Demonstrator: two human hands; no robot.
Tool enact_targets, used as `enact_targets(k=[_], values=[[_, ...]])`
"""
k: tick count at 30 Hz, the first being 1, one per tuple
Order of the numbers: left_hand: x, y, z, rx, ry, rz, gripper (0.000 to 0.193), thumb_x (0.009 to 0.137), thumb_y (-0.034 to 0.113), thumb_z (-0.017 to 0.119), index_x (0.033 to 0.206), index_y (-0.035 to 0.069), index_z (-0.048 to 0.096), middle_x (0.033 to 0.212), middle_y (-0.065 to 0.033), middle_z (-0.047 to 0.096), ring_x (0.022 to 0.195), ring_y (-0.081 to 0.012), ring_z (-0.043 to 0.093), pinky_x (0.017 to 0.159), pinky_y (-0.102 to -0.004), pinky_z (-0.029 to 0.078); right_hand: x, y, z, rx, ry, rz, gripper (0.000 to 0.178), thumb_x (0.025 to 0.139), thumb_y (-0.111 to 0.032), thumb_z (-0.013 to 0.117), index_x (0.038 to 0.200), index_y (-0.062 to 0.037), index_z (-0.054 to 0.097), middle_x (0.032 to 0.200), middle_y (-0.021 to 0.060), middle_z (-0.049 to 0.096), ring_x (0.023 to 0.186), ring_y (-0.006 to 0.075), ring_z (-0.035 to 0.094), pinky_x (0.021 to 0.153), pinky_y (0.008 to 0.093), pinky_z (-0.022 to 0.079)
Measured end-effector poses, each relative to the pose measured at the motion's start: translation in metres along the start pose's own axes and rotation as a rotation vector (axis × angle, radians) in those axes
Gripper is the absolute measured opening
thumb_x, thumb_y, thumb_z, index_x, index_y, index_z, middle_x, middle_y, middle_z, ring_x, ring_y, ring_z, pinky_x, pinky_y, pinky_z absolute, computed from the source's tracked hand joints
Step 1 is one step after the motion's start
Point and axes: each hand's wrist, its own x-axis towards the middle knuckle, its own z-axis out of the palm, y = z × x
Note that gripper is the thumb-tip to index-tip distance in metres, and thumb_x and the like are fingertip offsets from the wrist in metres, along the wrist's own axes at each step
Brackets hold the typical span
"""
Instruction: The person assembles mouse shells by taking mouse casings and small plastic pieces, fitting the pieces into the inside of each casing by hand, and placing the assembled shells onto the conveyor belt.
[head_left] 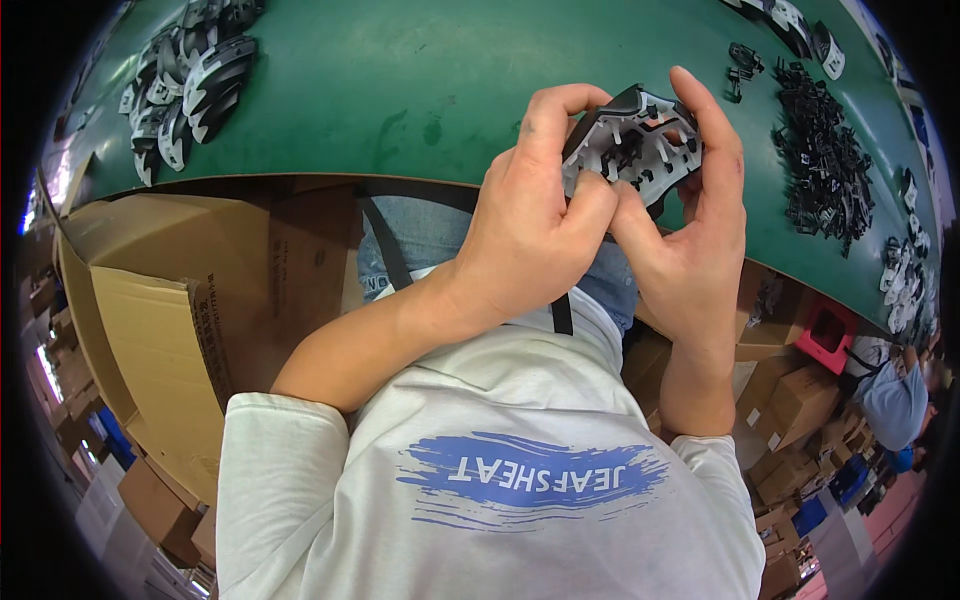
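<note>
Both hands hold up a plastic shell [665, 170] that looks like half of a game controller housing, dark outside and light grey inside, above the table's near edge. My left hand [535, 210] grips its left side, with the index finger curled round the back. My right hand [695, 225] wraps the right side, its fingers behind and beside the shell. Both thumbs press together at the lower rim, against a small black part [625, 150] sitting inside the shell. The thumb tips partly cover that part.
A green table [400, 90] spans the front. Black-and-white shells [215, 85] are piled at its far left. To the right lies a heap of small black plastic parts [825, 155], with more white pieces [903, 280] beyond. An open cardboard box [160, 330] stands left of me. Another person [890, 400] is at far right.
</note>
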Motion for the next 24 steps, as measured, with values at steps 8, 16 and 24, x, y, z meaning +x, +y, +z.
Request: enact_targets(k=[8,16,24], values=[[0.000,-0.002,-0.001,0.059,-0.012,0.107,0.040,0.095,-0.001,0.055,0.135,-0.004,0.048,0.106,-0.0252,0.073,0.092,-0.0397,0.075,0.082,-0.0453,0.058,-0.003,0.003,0.007,0.063,0.046,-0.074,0.080,0.082,0.011,0.069,0.158,-0.0024,0.046,0.153,0.0138,0.053,0.122,0.0200,0.063,0.103,0.0343,0.053],[0.002,-0.005,-0.003,0.057,-0.005,0.098,0.037,0.096,-0.001,0.054,0.133,-0.005,0.049,0.105,-0.0247,0.073,0.091,-0.0385,0.074,0.081,-0.0436,0.058,0.001,0.004,0.009,-0.018,0.040,-0.129,0.079,0.083,0.006,0.069,0.158,-0.0010,0.045,0.154,0.0137,0.056,0.117,0.0237,0.068,0.099,0.0355,0.056],[-0.010,0.021,-0.032,-0.096,-0.005,-0.162,0.045,0.100,0.002,0.054,0.144,-0.002,0.045,0.126,-0.0161,0.066,0.108,-0.0219,0.068,0.093,-0.0350,0.055,0.010,0.004,-0.005,0.459,-0.232,0.092,0.087,0.088,-0.009,0.078,0.164,-0.0027,0.037,0.147,0.0196,0.058,0.116,0.0315,0.069,0.104,0.0397,0.054]])
